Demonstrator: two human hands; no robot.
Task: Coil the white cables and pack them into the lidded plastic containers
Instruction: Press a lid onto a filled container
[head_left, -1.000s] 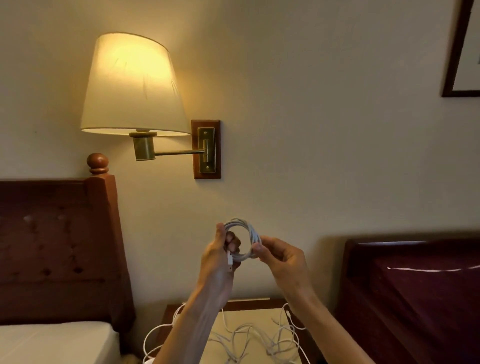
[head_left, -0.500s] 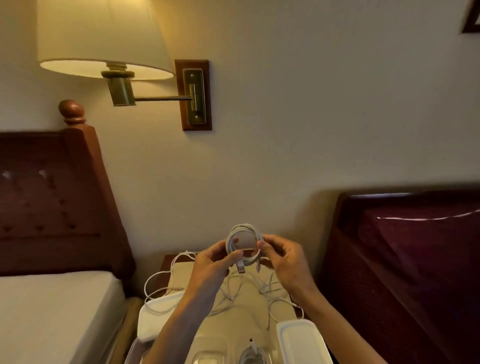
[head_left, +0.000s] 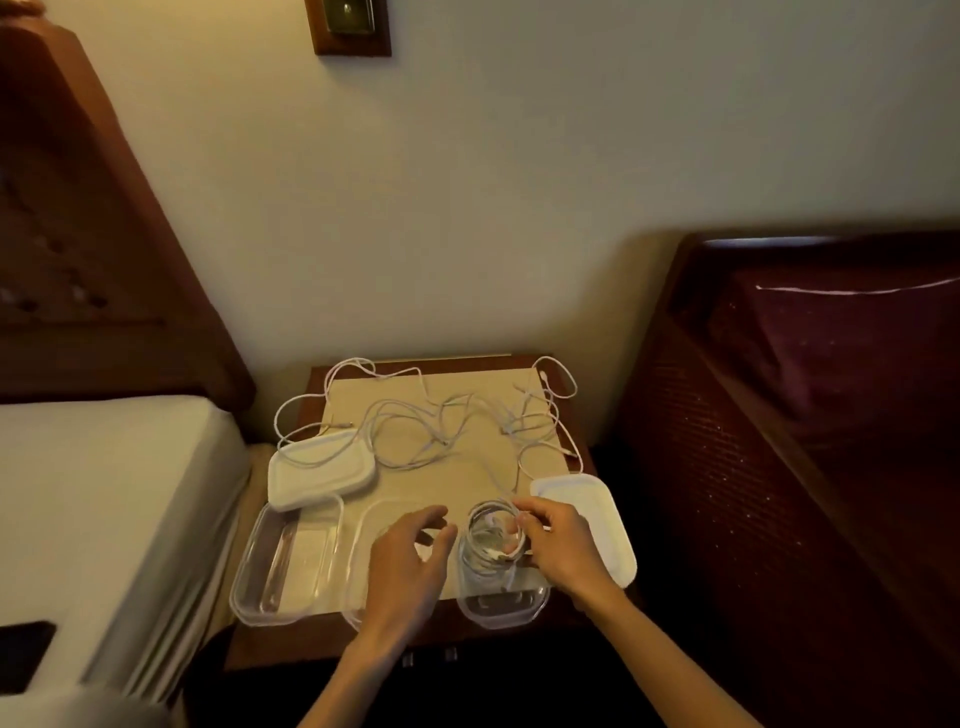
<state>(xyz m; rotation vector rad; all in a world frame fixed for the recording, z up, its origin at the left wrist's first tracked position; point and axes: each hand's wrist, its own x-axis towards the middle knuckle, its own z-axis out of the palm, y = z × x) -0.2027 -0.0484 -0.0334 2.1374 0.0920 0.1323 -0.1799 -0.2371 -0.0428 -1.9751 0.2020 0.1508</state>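
Coiled white cable (head_left: 491, 538) pinched in my right hand (head_left: 558, 553), over the clear container (head_left: 501, 605) beneath my fingers; its rim's blurred. Left hand (head_left: 410, 566) beside it, fingers loosely spread, half hiding another container (head_left: 363, 535).

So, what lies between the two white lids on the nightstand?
In the head view, loose white cables sprawl on the beige mat between the left lid and right lid.
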